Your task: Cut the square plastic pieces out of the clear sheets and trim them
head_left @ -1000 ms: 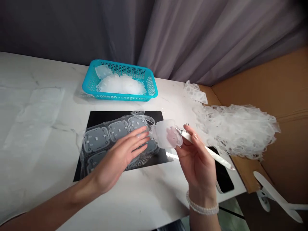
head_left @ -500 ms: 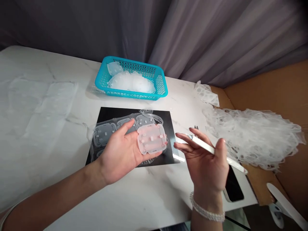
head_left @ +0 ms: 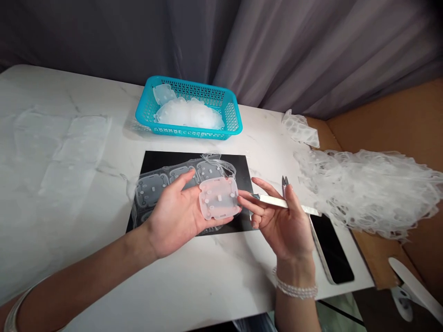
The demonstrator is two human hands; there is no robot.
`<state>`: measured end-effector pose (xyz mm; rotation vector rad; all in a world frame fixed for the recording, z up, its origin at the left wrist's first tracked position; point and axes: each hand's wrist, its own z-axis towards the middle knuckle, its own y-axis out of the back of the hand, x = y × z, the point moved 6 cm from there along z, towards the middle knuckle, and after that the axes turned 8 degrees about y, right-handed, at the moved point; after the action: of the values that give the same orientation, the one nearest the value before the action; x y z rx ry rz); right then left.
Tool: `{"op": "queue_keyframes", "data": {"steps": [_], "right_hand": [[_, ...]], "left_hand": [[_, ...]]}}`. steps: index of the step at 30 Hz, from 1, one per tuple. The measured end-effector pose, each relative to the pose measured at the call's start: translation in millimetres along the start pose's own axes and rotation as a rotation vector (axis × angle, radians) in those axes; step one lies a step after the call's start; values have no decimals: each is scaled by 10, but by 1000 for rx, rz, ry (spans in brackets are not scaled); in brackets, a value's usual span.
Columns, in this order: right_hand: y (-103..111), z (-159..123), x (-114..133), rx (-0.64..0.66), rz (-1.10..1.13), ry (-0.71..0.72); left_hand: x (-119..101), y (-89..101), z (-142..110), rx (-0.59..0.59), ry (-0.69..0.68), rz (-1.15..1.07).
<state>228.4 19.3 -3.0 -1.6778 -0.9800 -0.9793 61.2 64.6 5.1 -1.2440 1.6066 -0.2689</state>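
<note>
The left fingers point(head_left: 218, 223) are spread nearly flat, palm up, with the thumb well apart from them, and the translucent piece point(head_left: 218, 207) lies on them without being pinched. Small raised pegs and slots mark its upper face. The right fingers point(head_left: 252, 206) are loosely spread, and two fingertips come up to the piece's right edge; whether they touch it I cannot tell. Across these same fingers, under the right thumb, is held a slim white tool point(head_left: 273, 200), its dark tip pointing toward the piece. A beaded bracelet point(head_left: 296, 290) circles the right wrist.

Beneath the left hand, a clear sheet point(head_left: 152, 188) of similar panels lies on a black mat point(head_left: 240, 168). Dark pointed tips point(head_left: 284, 180) show just past the white tool, and a phone point(head_left: 334, 253) rests beside the right wrist on the white desk point(head_left: 207, 276). Farther out, a blue basket point(head_left: 188, 131) holds a heap of pale pieces point(head_left: 188, 114). A tangled pile of scraps point(head_left: 367, 191) sits to the right, near brown cardboard point(head_left: 398, 113). Grey curtains point(head_left: 294, 50) hang behind the desk.
</note>
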Motion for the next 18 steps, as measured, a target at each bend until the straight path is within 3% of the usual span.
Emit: {"op": "queue_keyframes", "data": {"steps": [6,10,12,15,18], "right_hand": [[53,-24,29,-34,83,7],[-56,-84,76,-11,137,44],[-229,-132,38,89,201,2],[-526,-231,-49,325,313,-129],[-583,-273,-43,406,361,-183]], "left_hand": [[61,74,47,-53,60,-182],[117,137,65,-204,63,-320],[133,128,64,-224,62,-396],[142,79,71,-156,103,-477],[152,89,91,-153,126,-493]]}}
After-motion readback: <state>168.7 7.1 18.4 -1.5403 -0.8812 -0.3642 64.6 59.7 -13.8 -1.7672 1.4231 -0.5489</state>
